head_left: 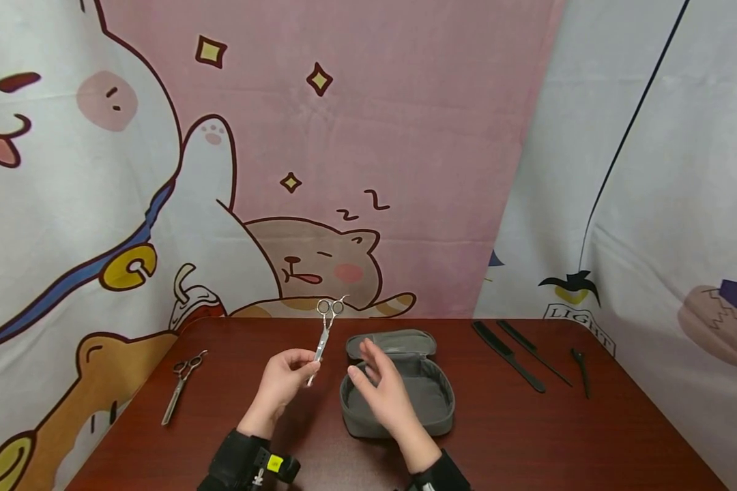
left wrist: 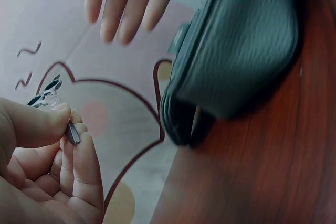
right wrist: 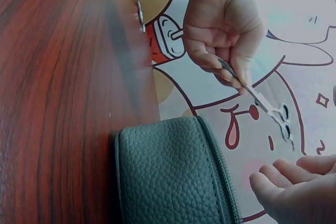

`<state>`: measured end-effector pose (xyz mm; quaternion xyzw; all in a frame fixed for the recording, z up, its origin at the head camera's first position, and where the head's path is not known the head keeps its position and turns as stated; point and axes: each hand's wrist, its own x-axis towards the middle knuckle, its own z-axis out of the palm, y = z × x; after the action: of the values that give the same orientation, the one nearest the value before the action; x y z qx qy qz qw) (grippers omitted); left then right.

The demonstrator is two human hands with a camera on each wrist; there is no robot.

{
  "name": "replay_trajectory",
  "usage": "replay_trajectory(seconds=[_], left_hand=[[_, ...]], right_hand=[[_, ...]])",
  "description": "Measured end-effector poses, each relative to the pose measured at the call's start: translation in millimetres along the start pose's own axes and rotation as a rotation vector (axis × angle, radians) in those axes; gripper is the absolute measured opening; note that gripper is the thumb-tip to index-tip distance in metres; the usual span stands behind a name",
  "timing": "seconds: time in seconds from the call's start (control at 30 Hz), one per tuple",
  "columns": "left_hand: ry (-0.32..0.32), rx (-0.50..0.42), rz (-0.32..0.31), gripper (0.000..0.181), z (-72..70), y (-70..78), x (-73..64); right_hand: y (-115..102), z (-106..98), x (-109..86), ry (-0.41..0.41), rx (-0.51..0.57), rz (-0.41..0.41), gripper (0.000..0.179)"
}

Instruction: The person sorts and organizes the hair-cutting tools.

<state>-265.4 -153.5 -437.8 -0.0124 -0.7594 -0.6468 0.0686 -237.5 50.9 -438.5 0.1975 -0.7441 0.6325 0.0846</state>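
My left hand pinches a pair of silver hair scissors by the blades, with the finger rings pointing up. In the left wrist view the blade tip pokes out below the thumb. My right hand is held over the grey zip case, its fingers extended and nothing in them. The case stands with its lid folded back, and no items show inside. From the right wrist view, the right fingers are near the scissors' rings but apart from them.
A second pair of scissors lies at the table's left. On the right lie a wide black comb, a thin-tailed comb and a small dark clip-like tool. A printed cloth hangs behind the table.
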Motion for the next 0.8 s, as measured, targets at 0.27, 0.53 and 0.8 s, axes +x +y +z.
replay_trajectory(seconds=[0.27, 0.53, 0.8], left_hand=[[-0.084, -0.019, 0.040, 0.012, 16.9, 8.5, -14.8], [-0.177, -0.070, 0.072, 0.012, 29.4, 10.9, -26.1], [-0.233, -0.095, 0.084, 0.011, 38.6, 12.8, -31.0]], right_hand=[[-2, -1, 0.3, 0.068, 0.192, 0.058, 0.061], [-2, -1, 0.2, 0.159, 0.305, 0.046, 0.056], [-1, -1, 1.0, 0.233, 0.353, 0.036, 0.049]])
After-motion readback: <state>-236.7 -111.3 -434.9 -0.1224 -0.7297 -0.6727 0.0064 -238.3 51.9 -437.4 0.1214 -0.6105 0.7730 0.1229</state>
